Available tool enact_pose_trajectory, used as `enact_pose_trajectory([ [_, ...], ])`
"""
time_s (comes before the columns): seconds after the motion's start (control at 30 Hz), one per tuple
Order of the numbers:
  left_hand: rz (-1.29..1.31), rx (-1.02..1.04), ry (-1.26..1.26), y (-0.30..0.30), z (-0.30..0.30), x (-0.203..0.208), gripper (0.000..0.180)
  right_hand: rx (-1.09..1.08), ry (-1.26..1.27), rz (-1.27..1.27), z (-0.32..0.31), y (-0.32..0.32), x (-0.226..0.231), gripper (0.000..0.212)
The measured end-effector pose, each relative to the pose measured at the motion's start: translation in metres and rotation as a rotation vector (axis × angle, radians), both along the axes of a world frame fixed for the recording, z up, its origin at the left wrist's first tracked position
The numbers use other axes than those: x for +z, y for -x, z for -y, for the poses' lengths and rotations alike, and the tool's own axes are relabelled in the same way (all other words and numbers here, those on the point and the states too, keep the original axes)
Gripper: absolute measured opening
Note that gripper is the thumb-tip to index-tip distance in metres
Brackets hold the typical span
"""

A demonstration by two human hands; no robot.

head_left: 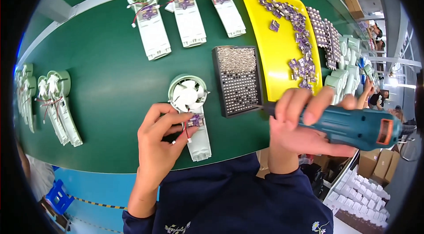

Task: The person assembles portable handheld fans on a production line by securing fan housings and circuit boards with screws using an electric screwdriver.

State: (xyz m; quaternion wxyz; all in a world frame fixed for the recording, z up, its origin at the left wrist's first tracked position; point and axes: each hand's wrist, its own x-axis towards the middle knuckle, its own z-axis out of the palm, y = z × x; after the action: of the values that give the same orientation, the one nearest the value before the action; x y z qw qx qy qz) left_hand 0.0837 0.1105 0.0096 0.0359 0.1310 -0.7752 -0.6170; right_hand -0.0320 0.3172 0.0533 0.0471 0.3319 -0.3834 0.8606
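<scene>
A pale green fan housing with a white fan [189, 95] lies in front of me on the green table. My left hand [152, 141] has its thumb and fingers closed on a small purple circuit board [195, 121], which rests on the housing's handle [200, 146]. Red and dark wires with white plugs hang beside those fingers. My right hand [289, 121] is wrapped round a teal electric screwdriver [353, 126], held level. Its bit points left, at the lower right corner of a black screw tray [217, 84] with rows of small screws.
Three fan housings [152, 35] with boards lie at the back, and several more [57, 106] at the left. A yellow tray [276, 64] of loose purple boards stands right of the screw tray. Beyond it are board panels [324, 35] and pale green casings [342, 79].
</scene>
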Motion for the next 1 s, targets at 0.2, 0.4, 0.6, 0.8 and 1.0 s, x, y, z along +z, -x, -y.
enact_pose_trajectory([
  [0.2, -0.011, 0.060, 0.005, -0.002, -0.013, -0.005, 0.030, -0.002, -0.119, -0.033, -0.001, 0.000, -0.017, 0.085],
  [0.4, 0.008, 0.065, -0.009, -0.003, -0.013, -0.005, 0.031, 0.009, -0.083, 0.044, -0.010, 0.000, -0.017, 0.085],
  [0.6, 0.017, 0.064, -0.028, -0.003, -0.014, -0.005, 0.031, 0.013, -0.086, 0.039, -0.008, 0.004, -0.024, 0.091],
  [0.8, 0.002, 0.077, -0.055, -0.003, -0.015, -0.008, 0.031, -0.067, -0.166, 0.030, 0.000, 0.002, -0.027, 0.089],
  [1.0, -0.015, 0.075, -0.020, -0.002, -0.025, -0.005, 0.030, -0.037, -0.229, -0.061, 0.002, 0.002, -0.026, 0.089],
])
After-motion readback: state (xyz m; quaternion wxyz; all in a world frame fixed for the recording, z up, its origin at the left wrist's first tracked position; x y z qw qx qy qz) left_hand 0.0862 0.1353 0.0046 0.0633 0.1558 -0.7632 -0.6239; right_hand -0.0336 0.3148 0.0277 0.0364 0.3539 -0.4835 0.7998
